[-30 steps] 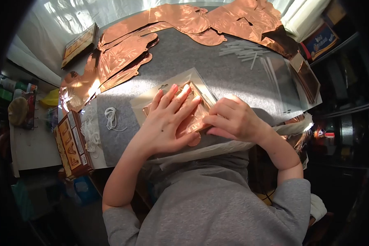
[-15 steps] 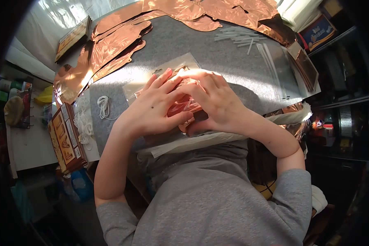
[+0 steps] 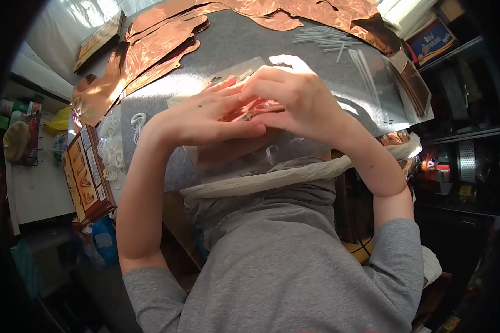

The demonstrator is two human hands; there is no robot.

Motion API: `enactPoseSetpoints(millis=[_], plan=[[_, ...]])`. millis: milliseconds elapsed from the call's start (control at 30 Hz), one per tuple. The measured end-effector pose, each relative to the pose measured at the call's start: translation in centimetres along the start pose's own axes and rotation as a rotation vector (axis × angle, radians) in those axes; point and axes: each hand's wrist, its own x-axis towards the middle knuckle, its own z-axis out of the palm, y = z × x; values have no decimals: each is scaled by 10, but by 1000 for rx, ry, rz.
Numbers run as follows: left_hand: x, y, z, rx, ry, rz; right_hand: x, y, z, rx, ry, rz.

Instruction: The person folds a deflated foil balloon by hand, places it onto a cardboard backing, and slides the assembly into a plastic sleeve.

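Note:
A folded copper-coloured foil balloon (image 3: 253, 109) lies under and between my two hands, largely covered by them. My left hand (image 3: 197, 117) presses flat on its left side, fingers stretched out and thumb pointing right. From the right, my right hand (image 3: 300, 100) grips the foil with bent fingers and thumb; its fingertips are partly hidden. Beneath the foil is a clear plastic bag (image 3: 249, 65) with a hang hole, its top edge showing beyond my fingers. More clear plastic (image 3: 244, 166) reaches toward my body at the table's near edge.
Flat copper foil balloons (image 3: 161, 47) line the far and left edges of the grey felt table top (image 3: 250, 41). Clear straws (image 3: 325, 41) and clear bags (image 3: 366, 83) lie at right. Left are white cord (image 3: 139, 123) and printed packs (image 3: 88, 177). A pale roll (image 3: 272, 177) edges the table.
My left hand has flattened and turned more sideways over the foil. My right hand has shifted slightly up and right, its fingers lifted and bent. More of the near plastic shows.

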Motion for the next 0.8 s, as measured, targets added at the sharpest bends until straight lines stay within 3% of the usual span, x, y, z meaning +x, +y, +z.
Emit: enactPoseSetpoints(millis=[167,300,367,467,500,700,800], plan=[[2,1,-15,19,-145,129,4,1,-4,67,-31,32],[3,2,-6,-50,4,12,-3,-13,-7,64,30,66],[4,5,-13,-73,-142,-75,-11,-22,-2,-183,182,-197],[4,29,-25,-159,-232,-220,-13,-20,28,-386,243,-284],[4,25,-20,-115,-107,-81,-12,-21,31,-386,244,-282],[2,23,-26,-94,-239,-99,-6,-14,41,-452,298,-384],[3,16,-23,-218,-179,-28,-3,-13,37,-425,292,-353]])
